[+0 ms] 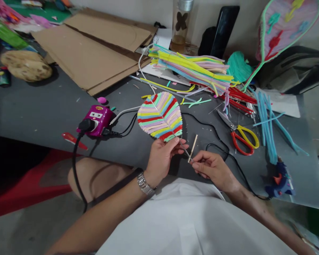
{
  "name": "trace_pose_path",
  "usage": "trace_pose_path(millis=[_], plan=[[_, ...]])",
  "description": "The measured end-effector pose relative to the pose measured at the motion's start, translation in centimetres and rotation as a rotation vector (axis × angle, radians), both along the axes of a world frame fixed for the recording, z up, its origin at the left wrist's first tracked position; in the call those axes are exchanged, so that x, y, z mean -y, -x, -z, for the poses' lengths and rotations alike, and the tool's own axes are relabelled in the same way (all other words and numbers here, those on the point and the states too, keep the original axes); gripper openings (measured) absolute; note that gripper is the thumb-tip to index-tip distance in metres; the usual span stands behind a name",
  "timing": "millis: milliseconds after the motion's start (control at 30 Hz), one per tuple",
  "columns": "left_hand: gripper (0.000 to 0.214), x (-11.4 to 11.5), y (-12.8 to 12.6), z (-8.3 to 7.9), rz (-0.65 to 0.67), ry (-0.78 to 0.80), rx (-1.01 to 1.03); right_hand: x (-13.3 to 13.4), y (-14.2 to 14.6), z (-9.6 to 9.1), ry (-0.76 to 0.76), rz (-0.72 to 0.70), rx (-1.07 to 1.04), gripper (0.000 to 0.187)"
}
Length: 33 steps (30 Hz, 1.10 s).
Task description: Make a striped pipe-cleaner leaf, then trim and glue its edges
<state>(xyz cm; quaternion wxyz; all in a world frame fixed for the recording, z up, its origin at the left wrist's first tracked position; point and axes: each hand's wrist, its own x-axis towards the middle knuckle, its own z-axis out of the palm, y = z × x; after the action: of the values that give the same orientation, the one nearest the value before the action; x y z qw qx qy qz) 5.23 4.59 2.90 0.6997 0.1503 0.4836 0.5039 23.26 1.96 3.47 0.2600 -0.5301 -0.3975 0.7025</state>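
A leaf-shaped piece (161, 117) made of striped pipe cleaners in red, yellow, green, blue and pink is in front of me, with a thin wire stem (185, 151) running out of its lower end. My left hand (162, 156) pinches the leaf's base where the stem starts, thumb on top. Closed on the stem's free end are the fingertips of my right hand (211, 168). A short pale wooden stick (193, 147) lies on the table beside the stem, close to my right fingers.
Scissors (240, 136), a blue glue gun (280, 182) and blue pipe cleaners (266, 124) lie at right. Bundled pipe cleaners (191, 67) sit behind the leaf. A purple power socket (97, 118) with cables and cardboard sheets (95, 53) are at left. A bottle (181, 26) stands behind.
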Motion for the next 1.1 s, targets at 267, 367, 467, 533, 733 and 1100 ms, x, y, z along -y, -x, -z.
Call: trace_pose_path(millis=[267,367,467,533,733,1100], plan=[[0.026,0.01,0.03,-0.02,-0.001,-0.014,0.022,0.24,0.04,0.2,0.013,-0.001,0.01,0.039],[0.025,0.01,0.05,-0.07,0.001,-0.013,0.02,0.25,-0.03,0.16,0.02,-0.028,-0.003,0.038],[0.025,-0.01,0.04,-0.12,-0.003,-0.007,0.025,0.24,-0.08,0.05,0.022,-0.049,-0.009,0.036],[0.026,-0.03,0.02,-0.15,-0.001,0.002,0.025,0.22,-0.08,0.03,0.027,-0.063,-0.007,0.036],[0.029,-0.05,0.09,-0.23,0.031,0.019,0.023,0.26,0.04,0.32,0.042,-0.074,0.003,0.039],[0.03,-0.11,0.24,-0.04,0.058,0.001,0.015,0.45,0.33,0.44,0.024,-0.048,0.015,0.038]])
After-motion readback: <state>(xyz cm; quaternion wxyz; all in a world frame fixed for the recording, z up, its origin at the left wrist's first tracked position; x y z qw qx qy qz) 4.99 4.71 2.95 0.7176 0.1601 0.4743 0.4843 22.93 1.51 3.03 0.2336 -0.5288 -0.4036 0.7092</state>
